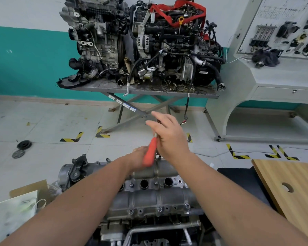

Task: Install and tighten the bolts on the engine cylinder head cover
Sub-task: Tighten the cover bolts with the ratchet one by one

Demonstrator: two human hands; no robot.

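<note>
Only the head view to go on, so here's what it shows: the grey cast-aluminium cylinder head cover (pixel 149 197) sits low in the middle of the shot on its engine, and whatever carries that engine is hidden underneath. Both arms reach out over it to its far edge. The right hand (pixel 169 137) is raised above that far edge with its fingers curled round the steel shank of an orange-handled driver tool (pixel 150 153), and the orange grip hangs down toward the cover. The left hand (pixel 138 158) is down at the cover's far edge, partly behind the orange handle, so I can't tell if it's pinching a bolt or just steadying something. A row of small silver bolts (pixel 159 208) already sits along the near edge, with more between the dark round plug holes (pixel 144 183), so my guess is the far row is what's left. What could go wrong: the tool tip and its bolt are hidden, and with the shank held up at a slant the bit could go in crooked and cross-thread into soft aluminium, or slip off the head. A dropped bolt could also fall into one of those open plug holes, which lie just nearer than both hands. Behind it all, two dirty engines (pixel 140 41) sit on a grey metal scissor-leg counter (pixel 149 89).
</note>
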